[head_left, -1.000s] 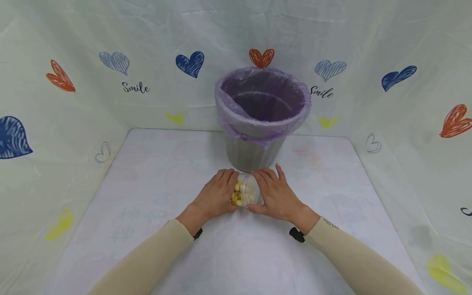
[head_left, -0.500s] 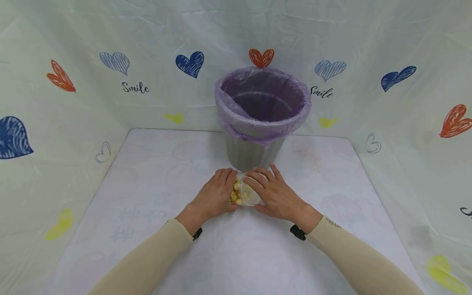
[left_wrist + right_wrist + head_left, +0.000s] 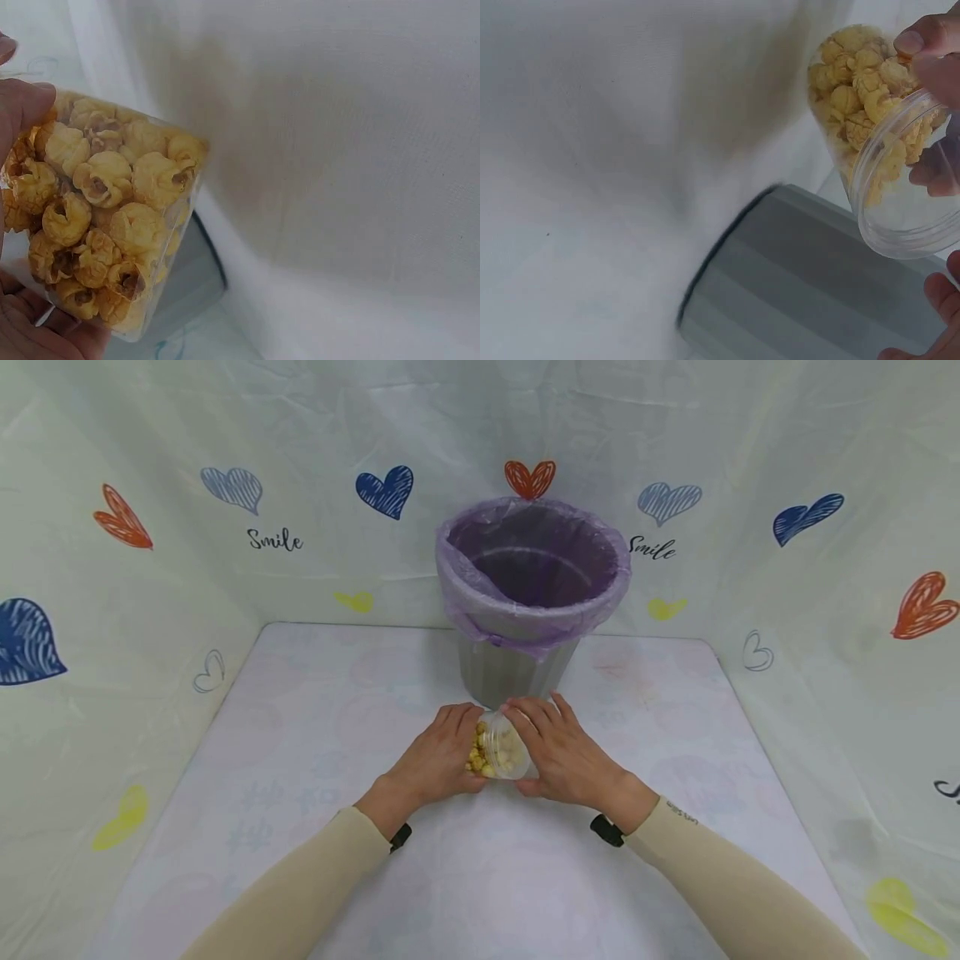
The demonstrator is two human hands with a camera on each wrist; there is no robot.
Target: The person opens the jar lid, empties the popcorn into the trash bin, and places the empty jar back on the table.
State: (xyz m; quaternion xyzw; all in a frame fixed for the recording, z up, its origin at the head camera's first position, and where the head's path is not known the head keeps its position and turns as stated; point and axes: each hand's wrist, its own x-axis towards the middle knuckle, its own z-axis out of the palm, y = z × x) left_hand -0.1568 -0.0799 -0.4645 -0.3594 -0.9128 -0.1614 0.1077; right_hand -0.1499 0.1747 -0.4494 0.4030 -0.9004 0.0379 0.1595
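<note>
A clear plastic jar of golden popcorn lies sideways between both hands, just in front of a bin. My left hand grips its base end, thumb on the near side. My right hand curves round the other end, with fingers over the top of the clear lid and the thumb below. Caramel-coated popcorn fills the jar in the left wrist view. On the right wrist view, the ridged rim of the lid shows close to the right fingers. The right palm is hidden.
A grey bin lined with a purple bag stands upright right behind the jar. The pale table is bordered by white sheeting printed with hearts and the word Smile.
My right fingers slide left over the lid, then draw back to its edge, and the right thumb shifts slightly right. The left hand and jar stay nearly in place.
</note>
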